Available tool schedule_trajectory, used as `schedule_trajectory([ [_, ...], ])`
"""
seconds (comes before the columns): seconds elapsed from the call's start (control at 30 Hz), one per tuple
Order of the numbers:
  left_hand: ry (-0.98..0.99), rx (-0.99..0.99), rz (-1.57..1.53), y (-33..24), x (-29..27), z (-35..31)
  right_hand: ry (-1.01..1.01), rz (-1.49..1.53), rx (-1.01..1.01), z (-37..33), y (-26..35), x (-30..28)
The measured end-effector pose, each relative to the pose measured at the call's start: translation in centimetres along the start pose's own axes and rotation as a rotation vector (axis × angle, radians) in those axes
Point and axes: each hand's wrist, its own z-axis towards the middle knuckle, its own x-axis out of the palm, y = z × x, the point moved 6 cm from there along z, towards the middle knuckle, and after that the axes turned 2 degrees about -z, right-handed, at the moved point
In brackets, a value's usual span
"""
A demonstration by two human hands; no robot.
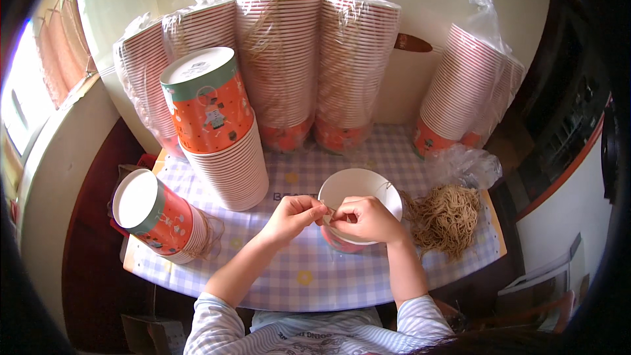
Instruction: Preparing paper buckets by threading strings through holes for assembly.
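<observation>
A white-lined paper bucket (355, 187) with an orange outside stands upright on the table in front of me. Over its near left rim, my left hand (299, 213) and my right hand (368, 218) meet with fingertips pinched together. Between them is a thin tan string (330, 213), its knot or loop too small to make out. Another strand crosses the bucket's right rim. Beside the bucket on the right lies a tangled heap of tan string (450, 220).
At the left stand an upside-down stack of orange and green buckets (213, 118) and a shorter stack (161, 213) with string at its base. Tall plastic-wrapped bucket stacks (279, 66) line the back; more wrapped stacks (460, 85) and crumpled clear plastic (467, 165) are at right.
</observation>
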Motion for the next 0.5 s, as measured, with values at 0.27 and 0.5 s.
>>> schedule_trajectory([
  [0.27, -0.078, 0.012, 0.010, 0.0, -0.9, 0.1, 0.147, 0.269, 0.036, -0.4, -0.1, -0.7],
  [0.5, -0.010, 0.007, 0.416, -0.5, 0.6, -0.4, -0.076, 0.348, 0.025, 0.3, -0.4, -0.5],
])
